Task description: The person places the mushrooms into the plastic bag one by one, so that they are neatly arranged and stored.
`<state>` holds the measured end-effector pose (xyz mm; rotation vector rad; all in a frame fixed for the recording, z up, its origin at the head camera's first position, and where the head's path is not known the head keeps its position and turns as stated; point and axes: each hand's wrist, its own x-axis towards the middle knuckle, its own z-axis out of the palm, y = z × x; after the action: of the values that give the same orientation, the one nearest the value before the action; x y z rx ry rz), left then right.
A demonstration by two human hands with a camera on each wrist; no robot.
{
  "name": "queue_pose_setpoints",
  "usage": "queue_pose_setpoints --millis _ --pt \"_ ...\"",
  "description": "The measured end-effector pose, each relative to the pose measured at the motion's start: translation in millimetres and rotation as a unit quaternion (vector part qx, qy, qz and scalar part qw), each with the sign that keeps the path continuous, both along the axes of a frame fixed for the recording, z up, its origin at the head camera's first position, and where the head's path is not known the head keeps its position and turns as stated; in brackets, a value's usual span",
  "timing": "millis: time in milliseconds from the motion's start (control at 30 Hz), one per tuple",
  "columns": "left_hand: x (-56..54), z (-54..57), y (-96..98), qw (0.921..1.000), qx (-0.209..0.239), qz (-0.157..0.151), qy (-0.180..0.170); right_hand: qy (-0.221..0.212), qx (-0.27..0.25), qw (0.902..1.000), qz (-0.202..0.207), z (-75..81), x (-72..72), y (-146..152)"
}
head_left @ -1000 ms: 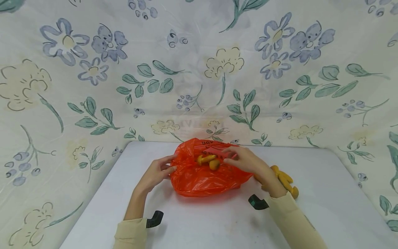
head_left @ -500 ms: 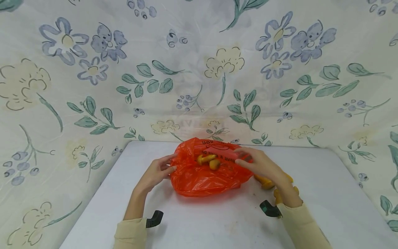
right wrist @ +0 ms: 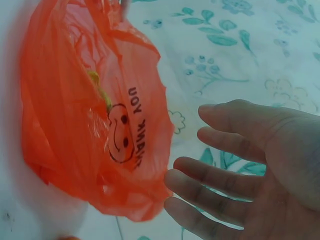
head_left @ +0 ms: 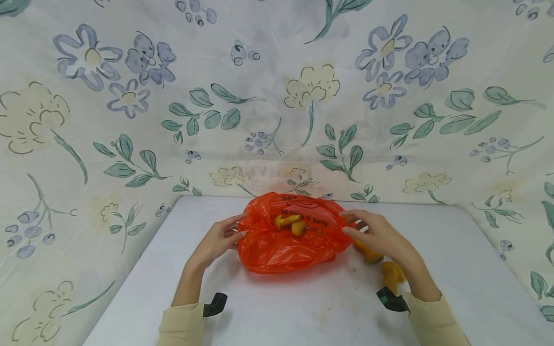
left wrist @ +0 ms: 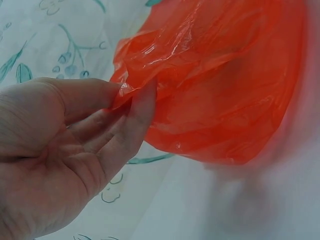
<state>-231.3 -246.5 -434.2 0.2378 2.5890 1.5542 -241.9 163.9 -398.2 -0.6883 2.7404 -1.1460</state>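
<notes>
A thin red plastic bag (head_left: pixel 281 257) with black print lies in the middle of the table, its mouth spread. Inside it, two yellow-brown mushrooms (head_left: pixel 298 228) show. My left hand (head_left: pixel 218 240) pinches the bag's left edge between thumb and fingers, plainly seen in the left wrist view, where the bag (left wrist: pixel 215 95) hangs from the fingertips. My right hand (head_left: pixel 378 233) is at the bag's right side with fingers spread; in the right wrist view its relaxed fingers (right wrist: pixel 215 187) hold nothing, close to the bag's rim. Whether a fingertip touches it, I cannot tell.
More yellow mushrooms (head_left: pixel 391 274) lie on the white table (head_left: pixel 281 312) right of the bag, partly behind my right forearm. Small dark crumbs are scattered near them. A flower-patterned cloth (head_left: pixel 277 134) hangs behind the table. Black wrist mounts (head_left: pixel 215 304) jut from both sleeves.
My right hand has drawn back rightward from over the bag's opening to its right edge, uncovering more of the print. My left hand and the mushrooms in the bag have stayed put.
</notes>
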Motion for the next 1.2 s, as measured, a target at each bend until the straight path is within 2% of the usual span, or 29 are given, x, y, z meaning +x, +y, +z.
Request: queue_pose_setpoints --millis 467,1200 --pt "0.1 0.5 -0.9 1.0 0.0 0.001 0.003 -0.012 0.007 0.9997 -0.022 -4.4 12.0 33.3" --pt "-0.4 0.2 -0.1 0.9999 0.0 0.006 -0.009 -0.013 0.023 0.9984 -0.051 -19.4 11.5 59.3"
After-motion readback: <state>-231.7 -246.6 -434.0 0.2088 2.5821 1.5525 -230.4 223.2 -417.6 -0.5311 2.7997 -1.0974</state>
